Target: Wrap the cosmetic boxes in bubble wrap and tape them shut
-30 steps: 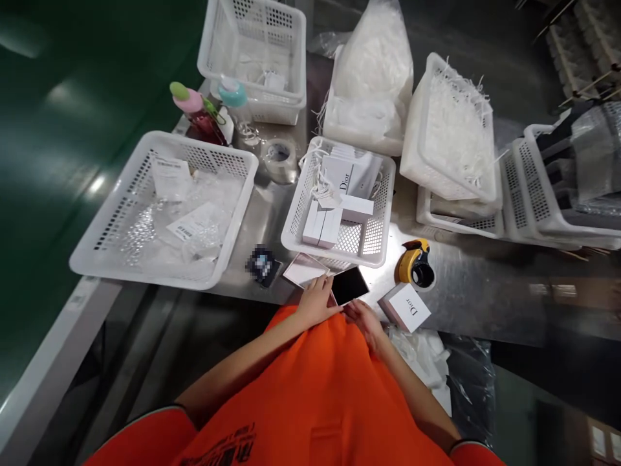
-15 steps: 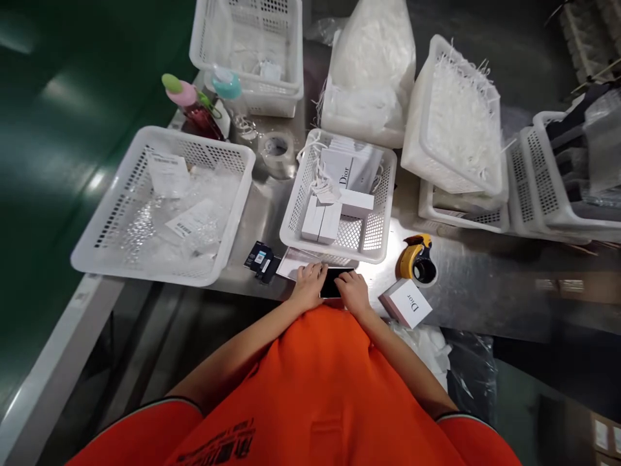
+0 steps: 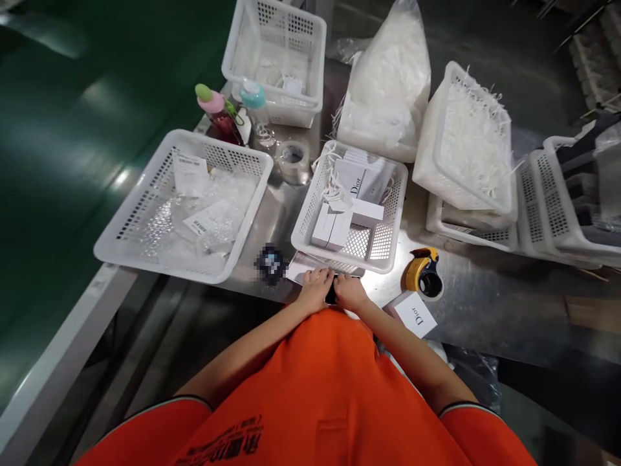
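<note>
Here our left hand (image 3: pixel 316 290) and right hand (image 3: pixel 350 292) press flat, fingers spread, on the black card (image 3: pixel 332 296) at the table's (image 3: pixel 485 304) near edge.

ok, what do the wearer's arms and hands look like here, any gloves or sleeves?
No gloves: left hand and right hand are bare, forearms uncovered. Short orange sleeves end above the elbows with a thin dark-and-white trim band. No watch, rings or markings visible.

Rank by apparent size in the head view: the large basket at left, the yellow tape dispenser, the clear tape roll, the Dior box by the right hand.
1. large basket
2. Dior box
3. yellow tape dispenser and clear tape roll: look alike; the roll lies farther off, so unranked.
</note>
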The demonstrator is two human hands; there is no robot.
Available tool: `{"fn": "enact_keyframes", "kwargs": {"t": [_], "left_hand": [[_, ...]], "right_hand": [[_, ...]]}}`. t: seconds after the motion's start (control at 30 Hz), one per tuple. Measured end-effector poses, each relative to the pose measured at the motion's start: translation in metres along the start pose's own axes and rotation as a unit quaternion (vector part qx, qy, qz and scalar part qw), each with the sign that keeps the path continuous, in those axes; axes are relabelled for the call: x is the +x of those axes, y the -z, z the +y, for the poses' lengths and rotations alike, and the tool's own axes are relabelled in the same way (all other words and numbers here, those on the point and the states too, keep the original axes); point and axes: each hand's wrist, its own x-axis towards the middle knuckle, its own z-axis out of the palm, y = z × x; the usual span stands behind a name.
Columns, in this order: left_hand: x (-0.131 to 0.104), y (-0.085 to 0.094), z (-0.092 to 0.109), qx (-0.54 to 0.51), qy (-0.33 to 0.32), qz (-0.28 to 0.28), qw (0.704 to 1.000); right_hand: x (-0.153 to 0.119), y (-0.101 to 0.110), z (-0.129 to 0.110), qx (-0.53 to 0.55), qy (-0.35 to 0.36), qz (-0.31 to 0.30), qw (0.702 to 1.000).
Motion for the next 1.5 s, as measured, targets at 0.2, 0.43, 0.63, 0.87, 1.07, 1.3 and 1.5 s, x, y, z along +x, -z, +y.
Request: {"fn": "enact_keyframes", "kwargs": {"t": [0.2,0.43,0.63,0.87,1.07,1.3,1.5], "left_hand": [[0.001,0.001,0.002,-0.007,0.002,-0.009,1.0],[-0.014,0.006,-0.024,-0.067,0.04,0.081,0.994],[-0.051,0.004,-0.079,-0.007,0.303,0.215,0.928],[-0.059,-0.016,-0.079,0.048,0.331,0.2,0.921],[-0.067,-0.028,-0.083,-0.039,0.34,0.224,0.913],[-0.074,-0.023,-0.091,-0.2,0.346,0.297,0.867],[-0.114,0.015,-0.076,-0.644,0.265,0.272,0.664]], "right_hand": [[-0.022,0.003,0.028,0.167,-0.029,0.086,0.982],[-0.075,-0.022,0.061,0.387,-0.2,0.362,0.824],[-0.083,-0.044,0.087,0.144,-0.311,0.249,0.906],[-0.056,-0.044,0.081,0.079,-0.289,0.239,0.924],[-0.066,-0.039,0.083,0.144,-0.245,0.322,0.903],[-0.078,-0.028,0.069,0.211,-0.212,0.374,0.878],[-0.086,0.001,0.025,0.368,-0.164,0.366,0.839]]}}
